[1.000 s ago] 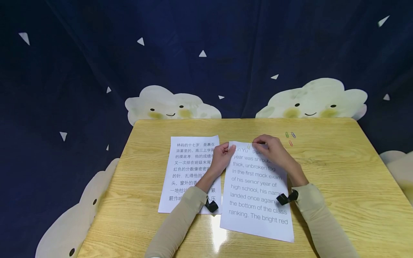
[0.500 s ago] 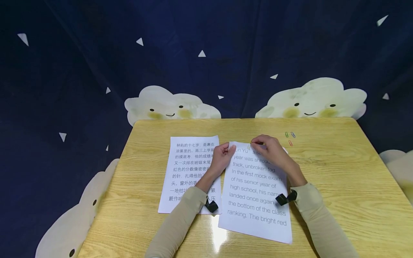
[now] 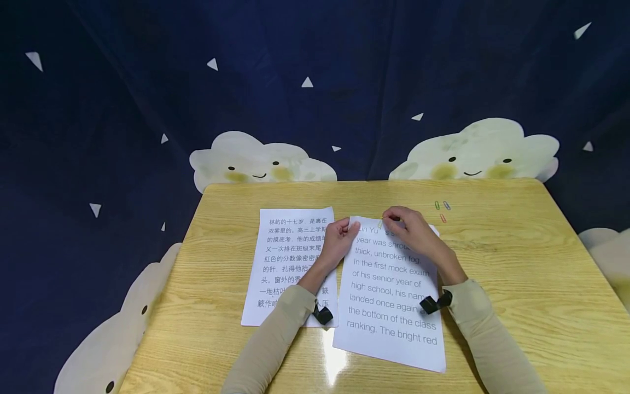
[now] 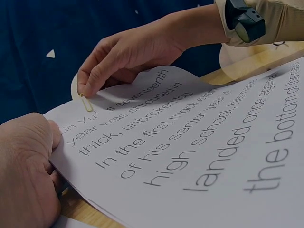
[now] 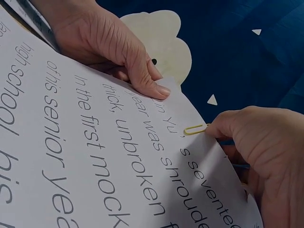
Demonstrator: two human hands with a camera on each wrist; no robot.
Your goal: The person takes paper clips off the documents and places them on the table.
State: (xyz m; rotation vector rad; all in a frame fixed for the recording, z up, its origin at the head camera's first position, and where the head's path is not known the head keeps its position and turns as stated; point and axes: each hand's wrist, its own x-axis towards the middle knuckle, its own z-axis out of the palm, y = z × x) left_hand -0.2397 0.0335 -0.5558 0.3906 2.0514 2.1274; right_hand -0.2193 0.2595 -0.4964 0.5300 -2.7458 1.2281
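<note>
My left hand [image 3: 340, 239] grips the upper left corner of an English-printed paper sheet [image 3: 389, 306], thumb on top. At the sheet's top edge my right hand [image 3: 413, 232] pinches the end of a yellow paper clip [image 5: 194, 129] between thumb and fingers. One loop of the clip lies over the printed face, near the first line, also seen in the left wrist view. The top of the sheet is raised and bowed. Something thin and blue [image 5: 241, 166] shows beneath the right fingers; its kind is unclear. Whether several sheets are stacked is hard to tell.
A Chinese-printed sheet [image 3: 285, 262] lies to the left, partly under the left forearm. Behind the right hand lie a green paper clip [image 3: 437, 205], a blue paper clip [image 3: 447, 206] and a red paper clip [image 3: 443, 218] on the wooden table [image 3: 517, 262]. A dark curtain [image 3: 315, 109] hangs behind.
My right hand has shifted slightly left along the top edge, still pinching the yellow paper clip. The English sheet's lower end has swung a little left. My left hand stays put.
</note>
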